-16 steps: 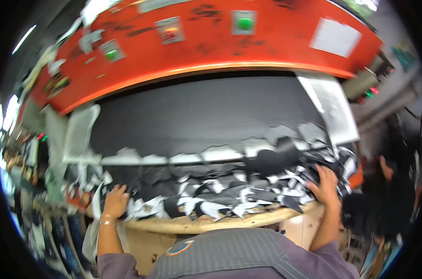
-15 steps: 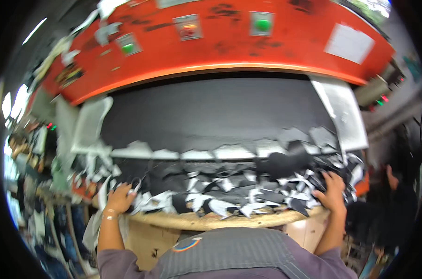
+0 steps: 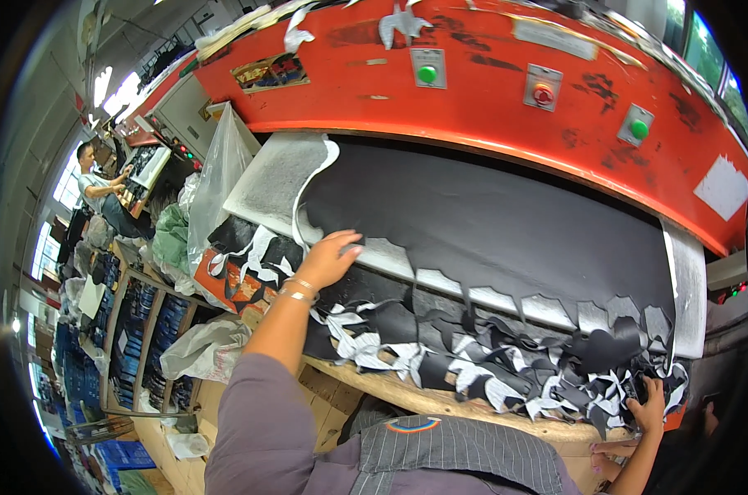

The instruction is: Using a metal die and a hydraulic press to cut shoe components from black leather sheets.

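Observation:
A big black sheet of material (image 3: 489, 223) lies on the bed of a red cutting press (image 3: 473, 82). Its near edge is cut into jagged shapes with grey-white backing showing. My left hand (image 3: 328, 257) rests flat on the sheet's near left edge, fingers spread. A heap of black and white offcuts (image 3: 506, 363) lies along the wooden table edge (image 3: 440, 404). My right hand (image 3: 648, 406) reaches into the offcuts at the far right, fingers curled among the scraps.
The press front carries green and red buttons (image 3: 427, 73). Clear plastic bags (image 3: 217, 177) and more scraps pile up at the left. Racks of dark stacked pieces (image 3: 134, 346) stand lower left. Another person (image 3: 97, 186) works at a machine far left.
The view has swung to the left and tilted. My left hand has moved up from the offcut heap onto the black sheet's edge. My right hand stays at the right end of the scraps.

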`<state>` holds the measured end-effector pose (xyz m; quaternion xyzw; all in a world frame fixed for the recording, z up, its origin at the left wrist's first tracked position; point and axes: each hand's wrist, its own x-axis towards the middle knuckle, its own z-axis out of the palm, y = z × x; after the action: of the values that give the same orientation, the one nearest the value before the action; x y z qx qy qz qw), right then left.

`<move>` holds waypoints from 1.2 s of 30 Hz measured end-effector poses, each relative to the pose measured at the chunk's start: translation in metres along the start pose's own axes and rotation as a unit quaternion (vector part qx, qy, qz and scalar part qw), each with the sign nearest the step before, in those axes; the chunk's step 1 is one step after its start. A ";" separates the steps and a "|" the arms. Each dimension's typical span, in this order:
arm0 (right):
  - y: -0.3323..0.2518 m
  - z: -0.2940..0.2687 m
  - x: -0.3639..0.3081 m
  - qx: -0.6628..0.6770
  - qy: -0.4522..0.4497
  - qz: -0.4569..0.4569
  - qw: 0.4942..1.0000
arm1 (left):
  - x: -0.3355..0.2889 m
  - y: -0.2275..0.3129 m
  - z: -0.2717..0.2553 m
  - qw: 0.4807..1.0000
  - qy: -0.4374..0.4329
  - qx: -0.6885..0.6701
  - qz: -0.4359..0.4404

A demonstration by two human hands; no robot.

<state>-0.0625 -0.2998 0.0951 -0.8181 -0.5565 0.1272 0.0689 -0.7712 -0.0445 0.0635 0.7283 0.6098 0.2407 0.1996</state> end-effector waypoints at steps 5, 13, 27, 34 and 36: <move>-0.054 0.027 -0.023 -0.038 0.087 0.126 0.987 | 0.063 -0.141 -0.018 0.969 0.091 0.228 0.004; -0.196 0.058 -0.123 0.088 0.143 0.086 0.982 | 0.058 -0.193 -0.064 0.949 0.040 0.286 0.126; -0.531 0.175 -0.018 -0.108 -0.007 -0.223 0.969 | 0.100 -0.245 -0.092 0.986 0.085 0.055 0.132; -0.515 0.182 0.020 -0.085 -0.114 -0.236 0.961 | 0.087 -0.266 -0.060 0.985 0.123 0.061 0.107; -0.539 0.172 0.017 -0.043 -0.128 -0.241 0.961 | 0.082 -0.268 -0.061 0.986 0.123 0.063 0.098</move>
<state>-0.5868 -0.0895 0.0653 -0.6388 -0.7465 0.1859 -0.0096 -1.0084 0.0838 -0.0356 0.7608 0.5689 0.3078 0.0525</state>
